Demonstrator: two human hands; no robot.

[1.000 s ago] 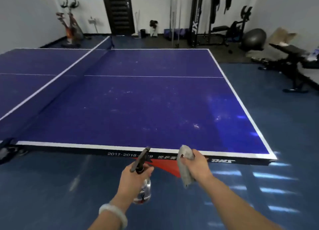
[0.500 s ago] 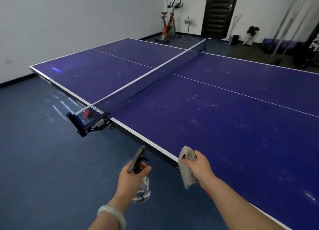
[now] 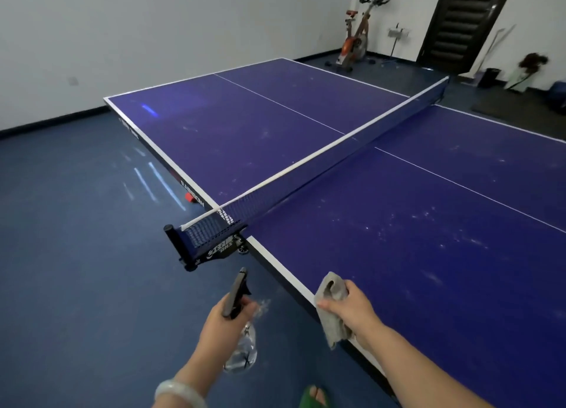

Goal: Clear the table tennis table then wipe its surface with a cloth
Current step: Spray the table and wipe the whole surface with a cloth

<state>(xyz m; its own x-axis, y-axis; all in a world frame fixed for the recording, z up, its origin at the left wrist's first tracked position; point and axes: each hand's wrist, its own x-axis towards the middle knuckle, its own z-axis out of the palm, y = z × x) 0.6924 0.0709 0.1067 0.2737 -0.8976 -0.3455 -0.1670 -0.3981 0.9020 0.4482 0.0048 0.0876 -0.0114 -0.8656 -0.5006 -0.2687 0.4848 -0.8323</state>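
Left hand (image 3: 221, 325) grips a clear spray bottle (image 3: 242, 354); right hand (image 3: 352, 308) grips a crumpled grey cloth (image 3: 332, 306) over the smudged blue table (image 3: 428, 254).

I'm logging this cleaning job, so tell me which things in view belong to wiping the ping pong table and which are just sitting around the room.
Part of the job:
- table tennis table, its top speckled with pale marks
- grey cloth, gripped by the right hand
- spray bottle, held by the left hand
- net, to wipe around

Just lying about:
- exercise bike
- dark door
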